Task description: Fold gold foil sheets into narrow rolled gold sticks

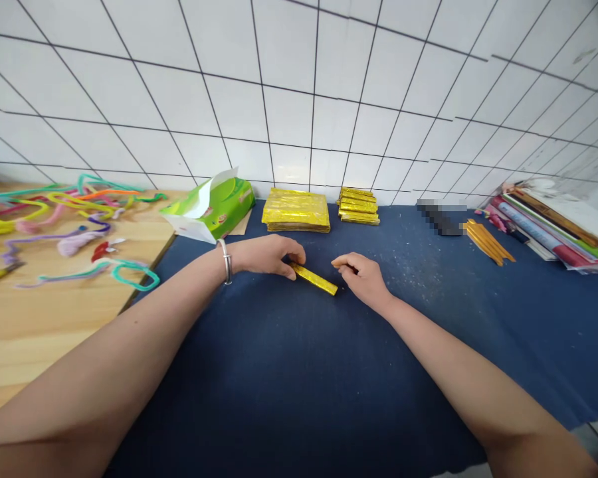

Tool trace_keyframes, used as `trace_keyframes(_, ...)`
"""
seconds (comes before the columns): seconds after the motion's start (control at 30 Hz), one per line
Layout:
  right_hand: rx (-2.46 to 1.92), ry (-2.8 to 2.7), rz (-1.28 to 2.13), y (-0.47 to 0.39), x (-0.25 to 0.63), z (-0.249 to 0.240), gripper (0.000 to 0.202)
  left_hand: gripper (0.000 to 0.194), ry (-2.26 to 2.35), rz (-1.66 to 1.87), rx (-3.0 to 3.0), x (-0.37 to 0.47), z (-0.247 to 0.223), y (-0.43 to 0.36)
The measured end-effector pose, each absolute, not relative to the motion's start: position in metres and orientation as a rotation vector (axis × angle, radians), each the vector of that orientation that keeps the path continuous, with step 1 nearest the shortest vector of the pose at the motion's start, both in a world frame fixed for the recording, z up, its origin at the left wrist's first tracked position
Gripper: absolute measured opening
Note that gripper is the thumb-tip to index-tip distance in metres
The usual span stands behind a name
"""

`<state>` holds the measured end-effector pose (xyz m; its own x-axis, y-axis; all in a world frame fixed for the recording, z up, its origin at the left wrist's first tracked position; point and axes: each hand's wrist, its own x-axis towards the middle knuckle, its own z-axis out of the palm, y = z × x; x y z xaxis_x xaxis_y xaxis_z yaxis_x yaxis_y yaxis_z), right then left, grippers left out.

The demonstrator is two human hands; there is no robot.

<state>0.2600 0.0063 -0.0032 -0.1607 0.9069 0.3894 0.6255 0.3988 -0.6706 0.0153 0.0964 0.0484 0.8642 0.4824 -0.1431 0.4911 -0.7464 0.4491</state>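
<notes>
A narrow folded strip of shiny gold paper lies slantwise on the dark blue tabletop. My left hand, with a silver bangle at the wrist, has its curved fingers and thumb round the strip's far left end. Close to the strip's right end, but apart from it, is my right hand. Its fingers are curled in and pressed together, and nothing shows between them. Behind my hands stand a stack of flat gold paper sheets and a smaller pile of folded gold strips.
A green tissue pack sits at the back left. Colourful pipe cleaners spread over the wooden board. To the right are a blurred-out black object, orange-gold strips and piled books. A tiled wall closes the back.
</notes>
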Motion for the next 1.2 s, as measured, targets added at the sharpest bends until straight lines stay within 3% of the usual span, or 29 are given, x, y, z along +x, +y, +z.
trace_keyframes(0.3,-1.360,-1.847,0.542,0.006,0.260,-0.005,0.023,0.024,0.686,-0.033,2.564,0.021,0.046,0.092)
trace_keyframes(0.6,-1.418,-1.861,0.430,0.004,0.262,-0.001,0.027,0.016,0.867,0.319,2.745,0.035,0.028,0.087)
trace_keyframes(1.2,-1.373,-2.215,0.196,0.010,0.264,0.000,0.032,0.025,0.791,0.658,2.513,0.047,0.006,0.084)
